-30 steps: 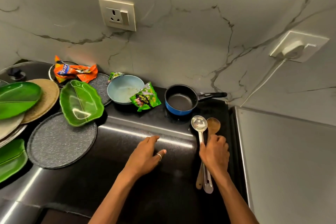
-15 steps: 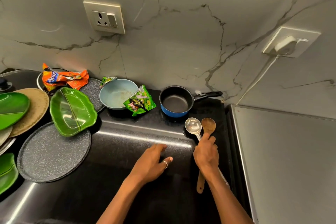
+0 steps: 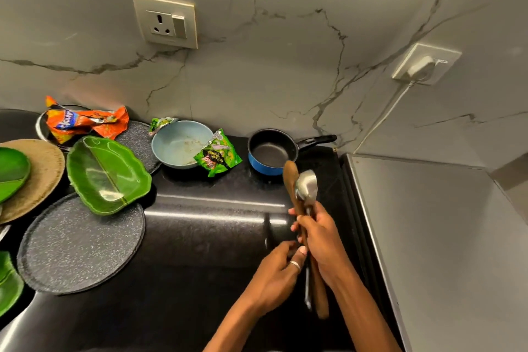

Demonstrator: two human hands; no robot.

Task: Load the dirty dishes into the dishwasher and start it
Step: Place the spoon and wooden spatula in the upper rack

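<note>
My right hand (image 3: 321, 240) grips a wooden spoon (image 3: 291, 177) and a steel ladle (image 3: 307, 187) together, lifted off the black counter (image 3: 205, 237) with their bowls pointing up. My left hand (image 3: 278, 273) touches the handles just below the right hand, thumb against them. Behind them stands a small blue saucepan (image 3: 270, 156) with a black handle. A dirty pale-blue bowl (image 3: 181, 144) sits at the back. A green leaf-shaped plate (image 3: 107, 174) leans on a speckled grey round plate (image 3: 80, 246).
Orange snack wrapper (image 3: 83, 121) and green wrapper (image 3: 218, 156) lie among the dishes. More green and tan plates (image 3: 37, 177) stack at the left edge. A steel surface (image 3: 434, 251) adjoins the counter on the right. Wall sockets (image 3: 165, 21) sit above.
My right hand has lifted the wooden spoon and ladle off the counter and tilted them upright. My left hand has moved right from the counter to the handles.
</note>
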